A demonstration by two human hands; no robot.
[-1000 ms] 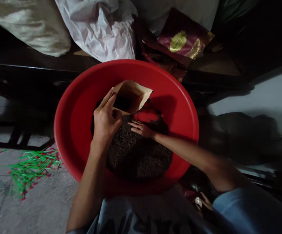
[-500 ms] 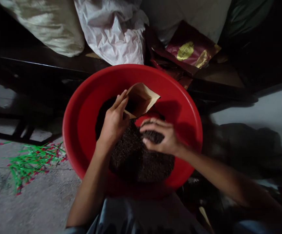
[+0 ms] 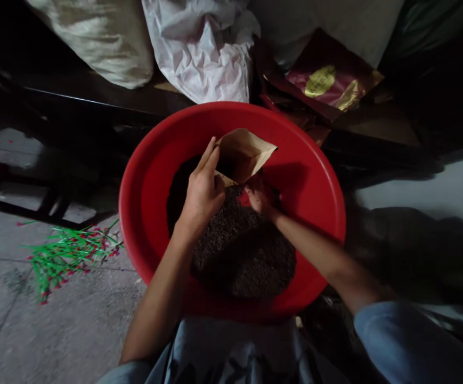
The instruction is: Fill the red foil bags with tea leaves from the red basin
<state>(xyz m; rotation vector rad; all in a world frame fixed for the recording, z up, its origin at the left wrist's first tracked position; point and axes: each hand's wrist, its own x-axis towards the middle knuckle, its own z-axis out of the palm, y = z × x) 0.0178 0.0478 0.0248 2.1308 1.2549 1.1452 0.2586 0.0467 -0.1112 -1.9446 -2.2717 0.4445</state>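
Note:
My left hand [image 3: 204,186] grips the left edge of an open paper bag [image 3: 261,148], tan inside, with its mouth tilted up towards me. The bag is above a wide red basin [image 3: 333,213]. A heap of dark, loose, dry bits [image 3: 243,256] covers much of the basin's floor; from here I cannot name them more exactly. My right hand [image 3: 260,198] reaches in just below the bag's lower right edge. Its thumb side shows, while the other fingers are hidden under the bag or in shadow, so what it holds, if anything, is unclear.
Behind the basin runs a dark bench [image 3: 91,101] bearing a white sack [image 3: 211,58], a cream sack [image 3: 107,42] and maroon packets [image 3: 331,80] with gold labels. Green sticks with red tips [image 3: 69,253] are scattered on the grey floor [image 3: 83,320] at left.
My right hand, earlier cupped around a scoop of the dark bits over the heap, has moved forward to beneath the bag. That scoop no longer shows. The view has shifted slightly left.

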